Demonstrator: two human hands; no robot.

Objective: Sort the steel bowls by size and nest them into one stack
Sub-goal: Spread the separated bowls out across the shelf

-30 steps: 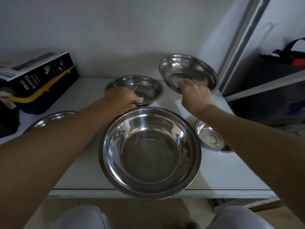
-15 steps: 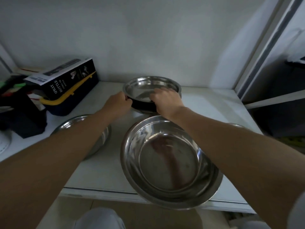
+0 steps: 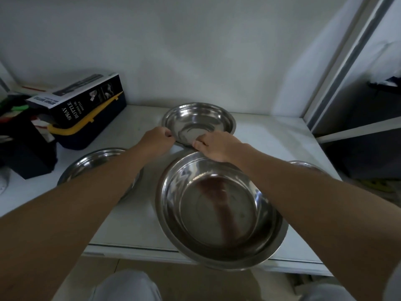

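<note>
A nested pair of steel bowls [image 3: 198,121] sits at the back middle of the white table [image 3: 134,218]. My left hand [image 3: 157,141] grips its near left rim and my right hand [image 3: 217,145] grips its near right rim. The largest steel bowl [image 3: 219,210] stands in front, overhanging the table's near edge. A shallow steel bowl [image 3: 95,162] lies at the left, partly hidden under my left forearm. The rim of a small steel bowl [image 3: 303,165] shows behind my right forearm.
A dark box with yellow trim [image 3: 91,124] carries a spray bottle carton [image 3: 76,101] at the back left. Dark clutter [image 3: 23,144] fills the far left. A wall rises behind the table and a metal frame [image 3: 338,68] stands at the right.
My right hand set the raised bowl into the back middle bowl, so the two now nest. Both hands now grip that pair's near rim. The view has shifted left.
</note>
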